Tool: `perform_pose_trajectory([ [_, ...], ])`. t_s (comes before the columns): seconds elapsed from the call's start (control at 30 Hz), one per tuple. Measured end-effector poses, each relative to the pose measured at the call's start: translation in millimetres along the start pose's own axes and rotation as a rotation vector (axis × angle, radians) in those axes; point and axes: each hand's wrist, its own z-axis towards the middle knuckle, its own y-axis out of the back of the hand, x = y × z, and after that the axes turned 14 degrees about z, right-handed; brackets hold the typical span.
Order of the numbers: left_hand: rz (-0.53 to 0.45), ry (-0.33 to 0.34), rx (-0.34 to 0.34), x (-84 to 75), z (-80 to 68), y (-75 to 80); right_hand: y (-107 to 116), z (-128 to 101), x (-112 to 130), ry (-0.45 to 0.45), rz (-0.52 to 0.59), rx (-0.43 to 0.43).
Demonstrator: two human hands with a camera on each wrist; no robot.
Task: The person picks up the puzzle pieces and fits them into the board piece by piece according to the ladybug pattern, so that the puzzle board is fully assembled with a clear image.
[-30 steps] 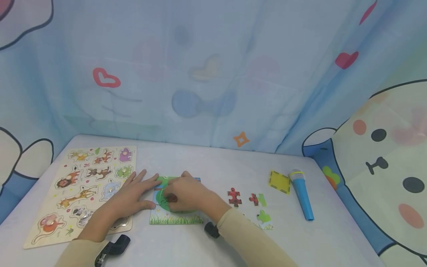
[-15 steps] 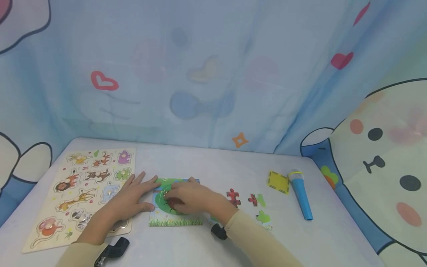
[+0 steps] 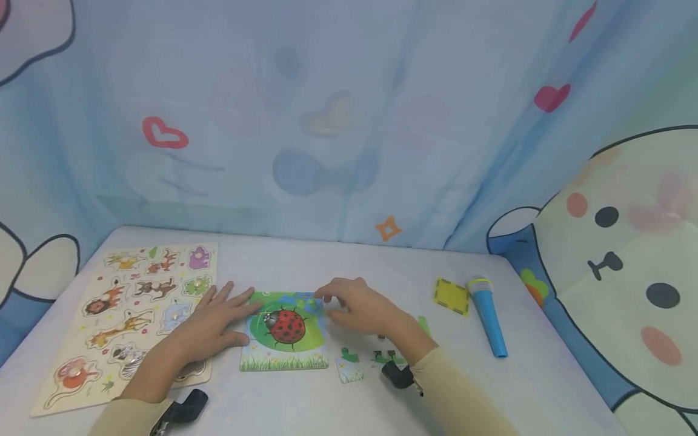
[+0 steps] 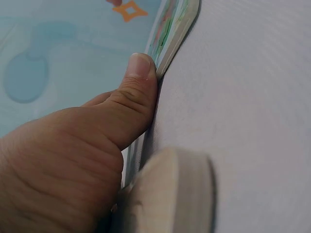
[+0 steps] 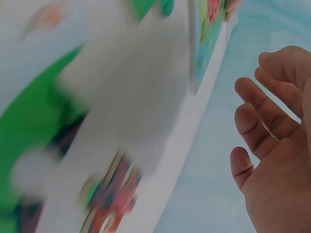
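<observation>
A square ladybug jigsaw board point(image 3: 284, 333) lies flat on the table in front of me, the red ladybug in plain sight. My left hand point(image 3: 220, 318) lies flat beside the board's left edge, fingers straight, fingertips on the frame. In the left wrist view its thumb point(image 4: 133, 92) presses against the board's edge point(image 4: 171, 36). My right hand point(image 3: 349, 306) hovers by the board's upper right corner with relaxed, slightly curved fingers and holds nothing. The right wrist view shows the same empty palm point(image 5: 277, 145). Loose jigsaw pieces point(image 3: 349, 367) lie just right of the board, below my right wrist.
A wooden animal peg puzzle point(image 3: 122, 315) fills the table's left side. At the right lie a yellow square point(image 3: 451, 297), a blue toy microphone point(image 3: 488, 316) and a green piece point(image 3: 424, 324). A printed blue curtain hangs behind the table.
My right hand has lifted off the ladybug board and moved right, uncovering the ladybug picture. The left hand stays at the board's left edge.
</observation>
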Motion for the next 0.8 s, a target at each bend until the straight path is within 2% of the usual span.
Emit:
perform_pose_trajectory([
  [0.43,0.007,0.009,-0.01,-0.3,-2.2,0.4,11,-43,-35,-0.124,-0.013,-0.076],
  [0.6,-0.006,0.006,-0.018,0.2,-1.7,-1.1,14,-55,-47,-0.174,-0.055,-0.092],
  [0.8,-0.016,0.012,-0.021,1.8,-0.5,-2.9,16,-68,-50,-0.256,-0.105,-0.068],
])
